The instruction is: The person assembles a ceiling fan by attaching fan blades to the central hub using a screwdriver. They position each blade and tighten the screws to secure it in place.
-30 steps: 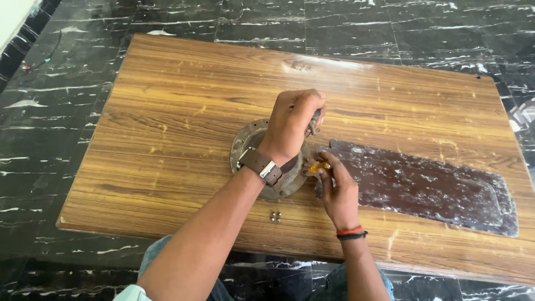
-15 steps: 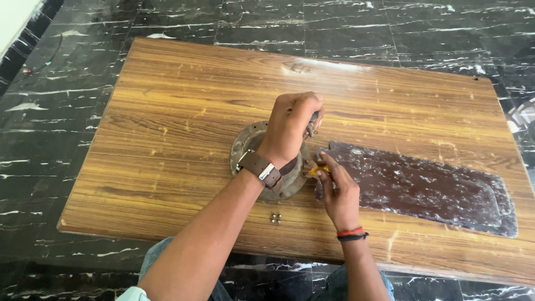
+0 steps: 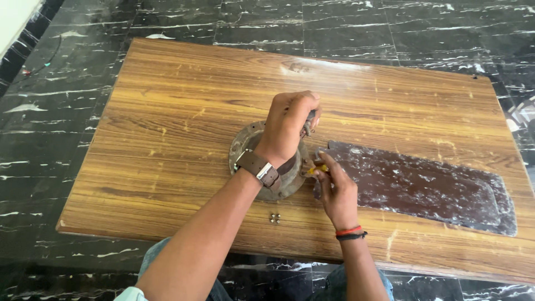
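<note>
I see my left hand (image 3: 290,125) wrapped tight around the top of a round rusty metal part (image 3: 245,150), which sits in the middle of the wooden table (image 3: 167,111), touching the end of a long dark blade (image 3: 423,184); my right hand (image 3: 337,192) has its fingers pinched together on a small yellow-handled tool (image 3: 319,168) at the part's edge; I think the tool could slip and poke my hand, since it is so close; the two little bolts (image 3: 274,218) lie loose near the table edge, and a bump could roll them onto the floor (image 3: 67,33).
</note>
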